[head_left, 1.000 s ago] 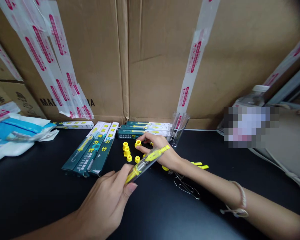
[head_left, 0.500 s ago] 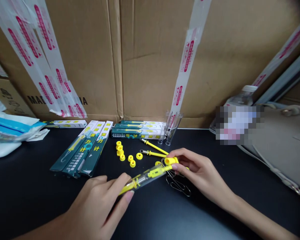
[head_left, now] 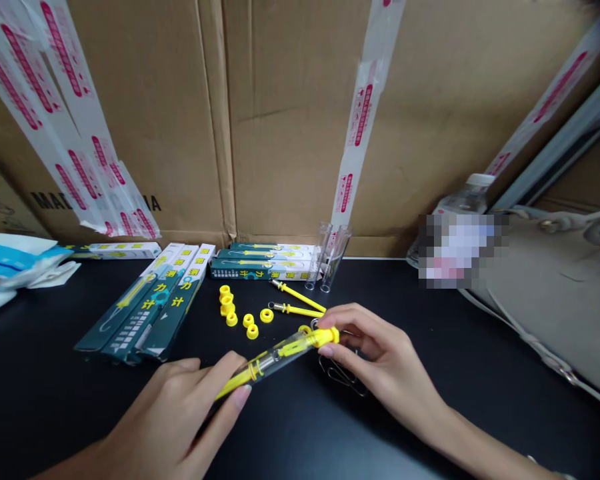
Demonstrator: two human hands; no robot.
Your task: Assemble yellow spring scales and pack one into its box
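My left hand (head_left: 180,407) is wrapped round the lower end of a clear tube (head_left: 275,358) that has a yellow rod and a metal spring inside. The tube tilts up to the right. At its upper end, my right hand (head_left: 375,357) pinches a yellow cap (head_left: 328,336), which sits at the tube's mouth. Metal hooks (head_left: 343,377) lie on the black table below my right fingers. Behind them are two yellow rods with springs (head_left: 300,311), partly covered by my right hand. Several small yellow caps and rings (head_left: 227,306) lie left of the rods.
Printed green and white boxes (head_left: 155,300) lie at the left, with more boxes (head_left: 265,272) at the back. Two clear tubes (head_left: 335,260) stand beside them. A bottle (head_left: 460,200) and a grey bag (head_left: 570,293) are at the right. Cardboard (head_left: 290,133) rises behind.
The yellow cap, earlier tilted above the tube's end, is now in line with it at its mouth. My right hand has turned slightly with it. The whole view has shifted, so things appear further left.
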